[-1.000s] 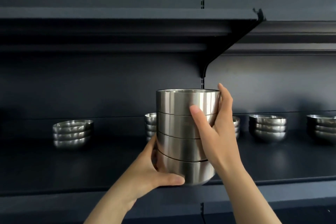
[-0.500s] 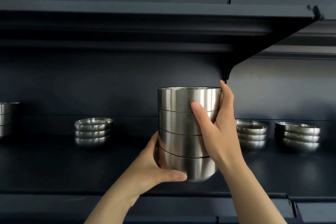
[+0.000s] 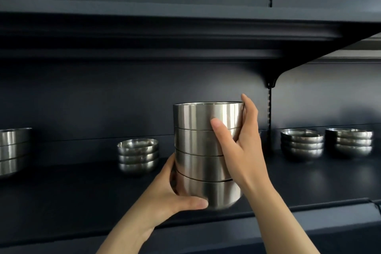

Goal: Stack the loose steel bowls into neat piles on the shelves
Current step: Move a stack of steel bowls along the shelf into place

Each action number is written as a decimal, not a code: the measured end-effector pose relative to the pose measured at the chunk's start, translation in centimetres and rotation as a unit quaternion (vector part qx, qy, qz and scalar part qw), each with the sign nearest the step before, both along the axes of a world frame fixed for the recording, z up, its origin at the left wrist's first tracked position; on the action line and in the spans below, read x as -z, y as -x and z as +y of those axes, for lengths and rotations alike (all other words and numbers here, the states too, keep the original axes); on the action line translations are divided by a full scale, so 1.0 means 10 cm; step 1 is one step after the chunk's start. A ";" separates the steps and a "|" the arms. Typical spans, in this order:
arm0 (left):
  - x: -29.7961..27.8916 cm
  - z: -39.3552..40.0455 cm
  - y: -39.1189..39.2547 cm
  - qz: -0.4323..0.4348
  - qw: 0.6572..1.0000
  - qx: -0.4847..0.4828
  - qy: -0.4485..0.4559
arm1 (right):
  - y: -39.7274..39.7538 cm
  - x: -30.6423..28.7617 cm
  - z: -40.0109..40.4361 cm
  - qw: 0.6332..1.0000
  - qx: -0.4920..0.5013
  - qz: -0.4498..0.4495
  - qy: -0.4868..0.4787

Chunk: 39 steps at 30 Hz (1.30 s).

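Observation:
A tall stack of several brushed steel bowls (image 3: 198, 150) hangs in front of the dark shelf (image 3: 72, 189), held between both hands. My left hand (image 3: 171, 196) grips the bottom bowl from the left, thumb curled under its front. My right hand (image 3: 239, 148) grips the upper bowls from the right, thumb across the front and fingers round the back. The stack's base sits just above the shelf's front edge.
On the shelf stand other steel bowl piles: a low pile (image 3: 138, 155) behind left, a taller pile (image 3: 12, 150) at the far left, two low piles (image 3: 302, 145) (image 3: 350, 141) on the right. An upper shelf (image 3: 165, 27) and its bracket (image 3: 271, 82) hang overhead.
The view has swung left along the shelf, so the piles on the right slid further right and a tall pile came in at the far left. Both hands keep their hold on the stack.

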<state>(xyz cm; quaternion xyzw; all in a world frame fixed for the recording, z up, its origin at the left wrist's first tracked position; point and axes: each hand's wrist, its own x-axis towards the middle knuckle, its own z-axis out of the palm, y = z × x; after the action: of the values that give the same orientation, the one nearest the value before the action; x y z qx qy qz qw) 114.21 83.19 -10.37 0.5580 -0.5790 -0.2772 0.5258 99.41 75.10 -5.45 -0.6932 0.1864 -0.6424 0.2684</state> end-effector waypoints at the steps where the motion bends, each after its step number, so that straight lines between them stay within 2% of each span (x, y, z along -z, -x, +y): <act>1: 0.00 0.05 -0.08 -0.001 1.000 0.005 0.001 | -0.08 0.01 0.06 1.000 0.006 0.000 0.001; 16: 0.01 0.40 -0.72 0.011 0.998 0.049 0.034 | -0.68 -0.04 0.52 0.999 0.029 0.011 0.020; 29: 0.01 0.52 -1.01 0.022 0.999 0.003 0.038 | -1.03 -0.13 0.56 0.999 -0.016 0.025 0.033; 39: 0.04 0.99 -1.80 0.018 1.000 -0.015 0.020 | -1.82 -0.08 1.01 0.999 -0.021 0.024 0.020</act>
<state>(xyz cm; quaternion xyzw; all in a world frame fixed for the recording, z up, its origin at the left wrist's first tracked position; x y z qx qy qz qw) 132.23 93.05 -10.75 0.5515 -0.5663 -0.2674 0.5510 117.56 85.19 -4.61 -0.7174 0.1656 -0.6232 0.2637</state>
